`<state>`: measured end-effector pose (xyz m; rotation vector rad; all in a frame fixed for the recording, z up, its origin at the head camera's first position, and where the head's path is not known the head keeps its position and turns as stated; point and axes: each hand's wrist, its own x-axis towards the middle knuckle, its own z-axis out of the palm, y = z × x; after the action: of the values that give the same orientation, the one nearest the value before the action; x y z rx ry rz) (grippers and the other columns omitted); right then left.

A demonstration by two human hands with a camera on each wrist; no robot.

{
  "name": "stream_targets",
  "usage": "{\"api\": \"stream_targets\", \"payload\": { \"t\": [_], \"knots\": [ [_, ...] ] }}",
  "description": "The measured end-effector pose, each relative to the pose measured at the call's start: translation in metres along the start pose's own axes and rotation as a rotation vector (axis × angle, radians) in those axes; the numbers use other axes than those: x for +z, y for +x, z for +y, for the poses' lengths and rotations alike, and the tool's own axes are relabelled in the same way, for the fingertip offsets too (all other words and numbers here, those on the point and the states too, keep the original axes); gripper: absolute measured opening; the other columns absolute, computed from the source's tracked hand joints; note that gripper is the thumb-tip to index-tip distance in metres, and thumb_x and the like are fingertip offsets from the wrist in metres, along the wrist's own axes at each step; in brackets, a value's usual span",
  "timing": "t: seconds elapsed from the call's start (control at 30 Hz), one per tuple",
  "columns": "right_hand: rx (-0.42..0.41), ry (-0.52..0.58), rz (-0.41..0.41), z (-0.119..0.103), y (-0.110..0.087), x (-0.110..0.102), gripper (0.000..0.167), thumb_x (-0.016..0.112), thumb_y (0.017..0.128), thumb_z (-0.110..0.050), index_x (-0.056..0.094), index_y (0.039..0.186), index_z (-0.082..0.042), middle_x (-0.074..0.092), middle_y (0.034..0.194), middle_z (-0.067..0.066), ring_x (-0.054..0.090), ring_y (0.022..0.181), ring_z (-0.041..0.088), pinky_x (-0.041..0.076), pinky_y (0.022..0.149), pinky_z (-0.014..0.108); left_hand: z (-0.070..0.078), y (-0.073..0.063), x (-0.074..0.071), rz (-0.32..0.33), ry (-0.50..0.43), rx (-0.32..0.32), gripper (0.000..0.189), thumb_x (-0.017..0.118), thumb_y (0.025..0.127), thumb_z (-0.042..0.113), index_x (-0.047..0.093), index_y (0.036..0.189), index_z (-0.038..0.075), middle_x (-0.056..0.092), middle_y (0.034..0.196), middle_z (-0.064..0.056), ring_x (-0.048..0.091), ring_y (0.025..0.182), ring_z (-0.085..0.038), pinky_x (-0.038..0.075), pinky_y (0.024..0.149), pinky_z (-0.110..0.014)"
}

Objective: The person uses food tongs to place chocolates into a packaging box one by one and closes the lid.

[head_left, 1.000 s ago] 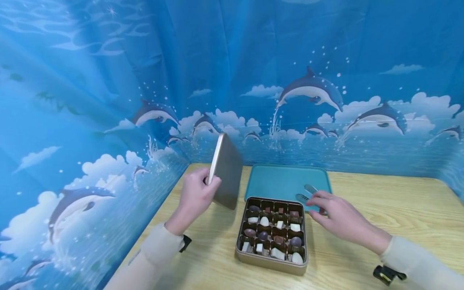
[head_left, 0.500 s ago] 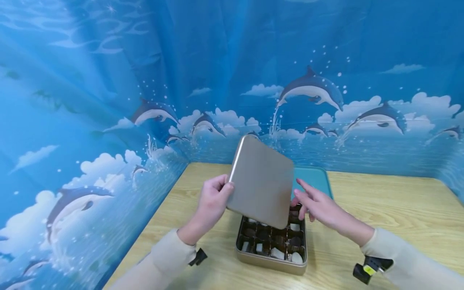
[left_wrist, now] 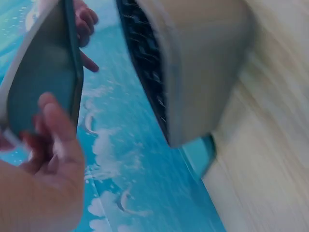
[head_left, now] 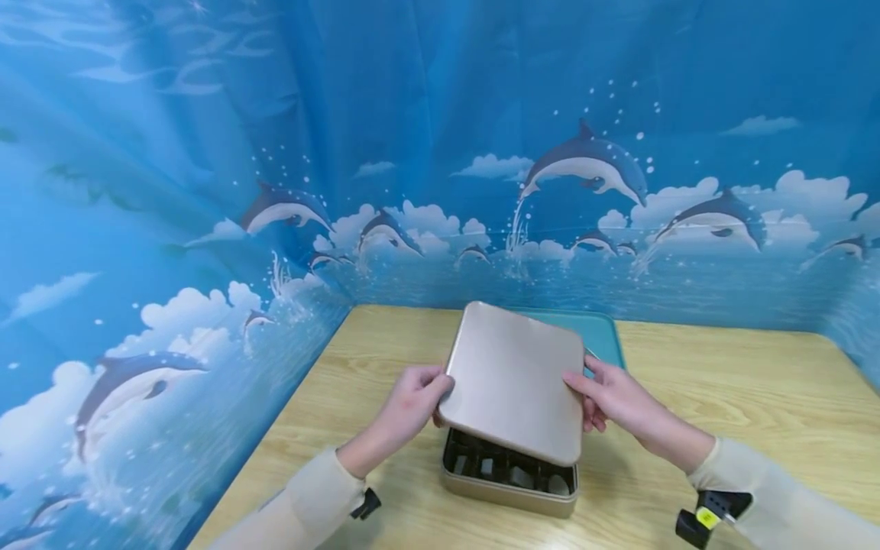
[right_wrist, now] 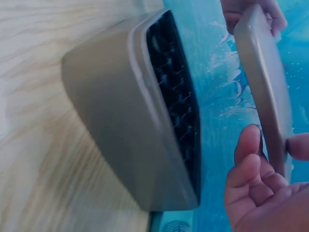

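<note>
In the head view a metallic lid point(head_left: 519, 374) hangs tilted above the matching tin point(head_left: 509, 496). My left hand point(head_left: 409, 401) pinches its left edge, thumb on top. On the opposite edge, my right hand point(head_left: 622, 401) grips with the thumb on the lid's face and fingers beneath. Most of the tin's inside is covered from above; only its front row of compartments shows, with dark and pale pieces in shadow. Both wrist views show a gap between the lid point(right_wrist: 263, 82) and the tin point(right_wrist: 116, 106).
A teal tray point(head_left: 605, 336) lies behind the tin, partly hidden by the lid. On it rests the perforated end of a metal utensil point(right_wrist: 177, 226), probably tongs. Wooden tabletop point(head_left: 729, 412) extends to the right. A blue dolphin-print curtain point(head_left: 440, 137) borders the back and left.
The lid has swung from upright at the left to over the tin, tilting flatter and lower. My right hand has left the utensil on the tray and taken hold of the lid's right edge.
</note>
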<state>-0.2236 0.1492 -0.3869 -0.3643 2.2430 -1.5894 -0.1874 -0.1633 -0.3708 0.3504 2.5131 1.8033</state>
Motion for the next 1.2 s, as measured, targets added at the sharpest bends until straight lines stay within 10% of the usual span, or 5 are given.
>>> {"api": "stream_targets", "payload": {
  "t": [0.27,0.57,0.8,1.2],
  "knots": [
    [0.023,-0.107,0.007,0.015,0.002,0.002,0.085,0.056,0.103,-0.039,0.008,0.158,0.004,0.056,0.053,0.005,0.059,0.049,0.028,0.051,0.052,0.041,-0.018,-0.006,-0.004,-0.210,0.333,-0.151,0.032,0.052,0.096,0.021,0.059,0.067,0.009,0.057,0.056,-0.002,0.055,0.049,-0.013,0.043,0.046,-0.026],
    [0.061,-0.185,0.045,0.027,0.001,0.016,0.077,0.056,0.101,-0.028,0.016,0.156,0.009,0.056,0.050,0.005,0.051,0.039,0.016,0.045,0.041,0.037,-0.029,-0.005,0.002,-0.297,0.708,-0.137,0.046,0.050,0.096,0.035,0.043,0.053,0.020,0.035,0.047,0.009,0.031,0.043,-0.010,0.029,0.045,-0.026],
    [0.069,-0.199,0.069,0.035,-0.002,0.028,0.061,0.058,0.100,-0.025,0.036,0.149,0.004,0.059,0.054,0.007,0.049,0.039,0.014,0.043,0.039,0.030,-0.030,-0.007,0.005,-0.301,0.766,-0.172,0.046,0.051,0.097,0.037,0.047,0.055,0.019,0.039,0.048,0.008,0.034,0.044,-0.010,0.031,0.045,-0.026],
    [0.035,-0.225,0.075,0.041,0.002,0.030,0.071,0.061,0.098,-0.025,0.029,0.154,0.005,0.059,0.054,0.008,0.047,0.039,0.013,0.043,0.038,0.030,-0.030,-0.009,0.001,-0.337,0.753,-0.191,0.046,0.053,0.097,0.036,0.045,0.055,0.020,0.038,0.048,0.008,0.032,0.044,-0.009,0.030,0.045,-0.025]
  ]
}}
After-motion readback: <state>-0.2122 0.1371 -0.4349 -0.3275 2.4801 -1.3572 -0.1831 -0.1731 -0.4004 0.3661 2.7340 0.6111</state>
